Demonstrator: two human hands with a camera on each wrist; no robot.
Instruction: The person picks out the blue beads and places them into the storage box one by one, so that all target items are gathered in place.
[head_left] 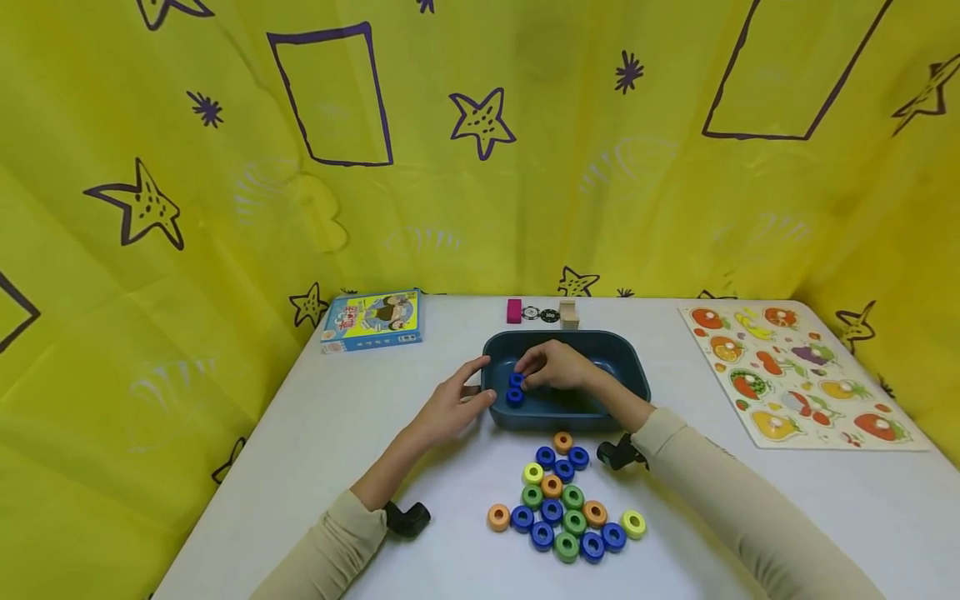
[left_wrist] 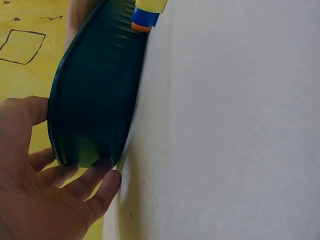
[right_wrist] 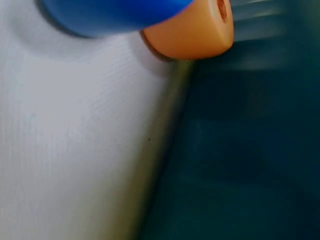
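Note:
A dark teal tray (head_left: 566, 422) stands on the table, several low ridges inside it. My left hand (head_left: 452, 407) holds its left end; in the left wrist view, the fingers (left_wrist: 95, 177) spread along the end wall and the thumb lies at the rim. Over the tray's inside reaches my right hand (head_left: 561, 365), thumb and fingertips pinching a blue ring (head_left: 517, 380). Just in front of that one sits another blue ring (head_left: 514, 397) in the tray. The right wrist view shows an orange ring (right_wrist: 192, 32) close to the tray wall, but not the hand itself.
Blue, green, orange and yellow rings (head_left: 551, 511) lie grouped before the tray. A boxed game (head_left: 372, 322) is at back left, a fruit-picture board (head_left: 795, 375) at right. Behind the tray are a pink block (head_left: 513, 311), two round chips (head_left: 550, 316) and a wooden piece (head_left: 569, 315).

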